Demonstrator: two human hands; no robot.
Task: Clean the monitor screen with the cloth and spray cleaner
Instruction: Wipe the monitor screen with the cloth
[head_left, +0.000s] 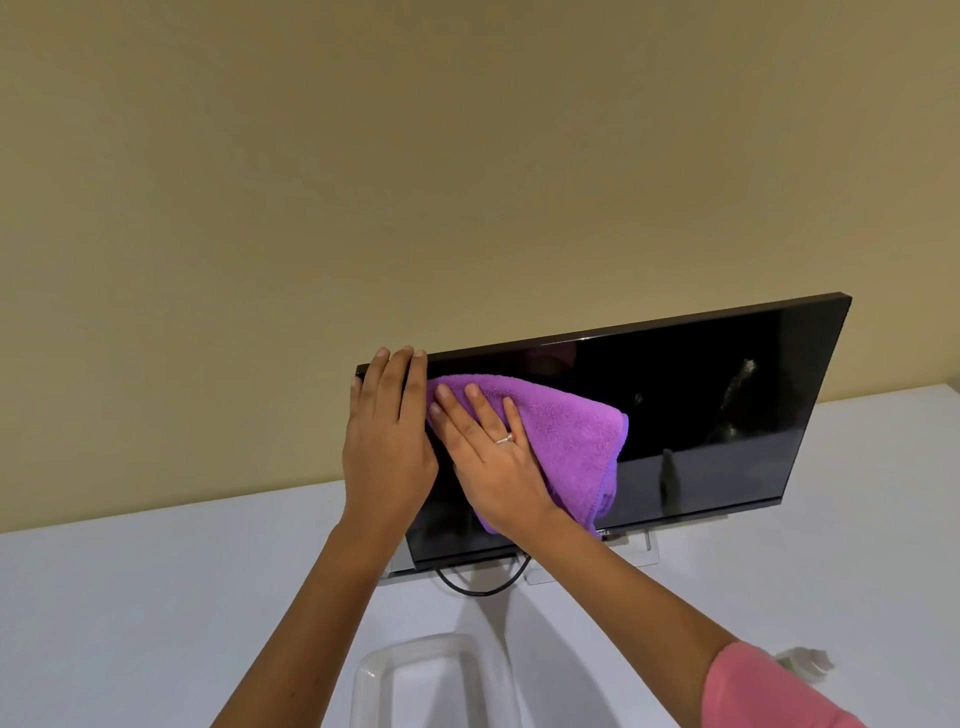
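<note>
A clear tray (441, 675) sits nearest on the white table (156, 623), its front cut off; the spray cleaner is not in view. Beyond, the right hand (493, 457) presses the purple cloth (571, 441) flat, fingers straight and spread, on the monitor screen (701, 415). The left hand (387, 447), fingers straight and together, probably steadies its top-left corner.

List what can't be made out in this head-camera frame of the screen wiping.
- Spray cleaner: not identifiable in the head view; a white shape past the pink sleeve is blurred.
- Monitor upper left corner: covered by the left hand.
- Screen under the purple cloth, pressed by the right hand: hidden, so cleanliness there is unknown.
- Logo on the lower bezel: too small, partly behind the cloth.
- Clear tray: cut off by the bottom edge.
</note>
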